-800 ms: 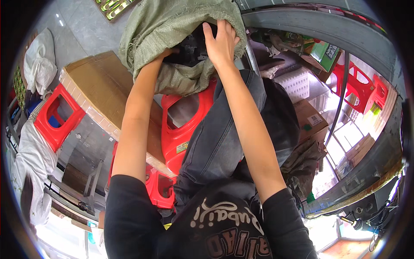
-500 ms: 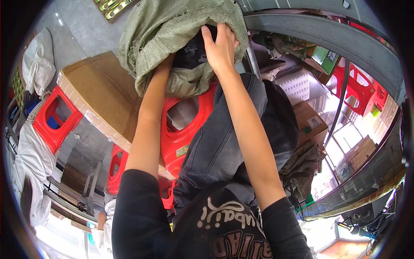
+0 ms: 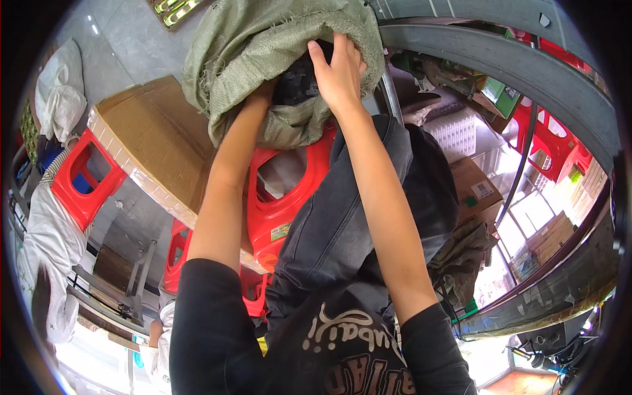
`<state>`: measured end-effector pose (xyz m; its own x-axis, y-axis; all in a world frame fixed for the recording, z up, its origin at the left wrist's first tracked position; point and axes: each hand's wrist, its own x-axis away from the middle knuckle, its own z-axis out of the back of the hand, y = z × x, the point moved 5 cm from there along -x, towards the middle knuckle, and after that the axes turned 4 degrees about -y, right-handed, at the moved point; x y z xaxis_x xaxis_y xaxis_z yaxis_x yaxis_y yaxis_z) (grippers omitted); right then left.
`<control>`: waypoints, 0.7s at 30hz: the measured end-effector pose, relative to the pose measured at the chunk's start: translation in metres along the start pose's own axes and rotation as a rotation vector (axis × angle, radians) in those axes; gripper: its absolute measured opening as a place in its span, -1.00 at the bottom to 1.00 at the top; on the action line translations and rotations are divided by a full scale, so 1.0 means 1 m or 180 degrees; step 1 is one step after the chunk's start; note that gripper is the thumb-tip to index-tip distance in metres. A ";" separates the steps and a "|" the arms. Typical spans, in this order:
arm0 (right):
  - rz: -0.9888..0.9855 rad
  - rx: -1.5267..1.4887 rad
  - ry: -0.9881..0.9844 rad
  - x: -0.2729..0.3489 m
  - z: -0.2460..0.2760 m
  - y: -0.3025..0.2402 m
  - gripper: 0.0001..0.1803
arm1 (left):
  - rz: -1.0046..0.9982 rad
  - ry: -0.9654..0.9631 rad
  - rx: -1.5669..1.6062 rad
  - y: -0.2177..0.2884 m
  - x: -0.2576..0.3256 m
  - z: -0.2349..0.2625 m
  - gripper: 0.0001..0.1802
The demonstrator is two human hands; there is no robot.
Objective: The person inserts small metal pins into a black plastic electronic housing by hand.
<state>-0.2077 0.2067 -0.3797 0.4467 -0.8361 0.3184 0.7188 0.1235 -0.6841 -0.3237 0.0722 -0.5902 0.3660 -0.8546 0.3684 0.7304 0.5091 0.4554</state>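
Note:
A green woven sack with a rolled, frayed mouth stands in front of me. Inside it lie dark pieces, too shadowed to name. My left hand reaches in past the near left part of the rim, and its fingers are hidden in the sack. On the right side of the mouth rests my right hand, thumb held apart and fingers stretched against the rolled cloth. A red plastic stool is just below the sack, beside my leg.
A large cardboard box is to the left, near another red stool. Grey metal beams cross the upper right. Another carton stands right of my knee. At far left is a tied white sack.
My left hand has drawn back slightly toward the sack's mouth, with more of its back showing. The right hand keeps its place on the rim. The whole view has shifted a little.

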 end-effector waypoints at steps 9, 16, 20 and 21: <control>-0.0147 0.0166 -0.0034 0.000 0.007 0.014 -0.35 | 0.0906 0.0048 0.0399 0.003 0.016 -0.037 -0.40; -0.0040 0.0026 -0.0168 0.004 0.000 -0.006 -0.35 | 0.0812 -0.0372 -0.1540 -0.044 0.016 -0.069 -0.50; -0.0043 0.0128 -0.0131 0.003 -0.003 -0.003 -0.34 | 0.0609 -0.0113 -0.1209 -0.050 0.014 -0.069 -0.50; 0.0062 0.0045 -0.0091 0.004 -0.008 -0.011 -0.34 | 0.0304 0.0597 -0.0687 -0.061 0.021 -0.056 -0.48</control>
<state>-0.2180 0.1976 -0.3755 0.4756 -0.8178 0.3239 0.7171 0.1473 -0.6812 -0.3283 0.0178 -0.6551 0.5243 -0.8182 0.2360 0.7860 0.5716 0.2355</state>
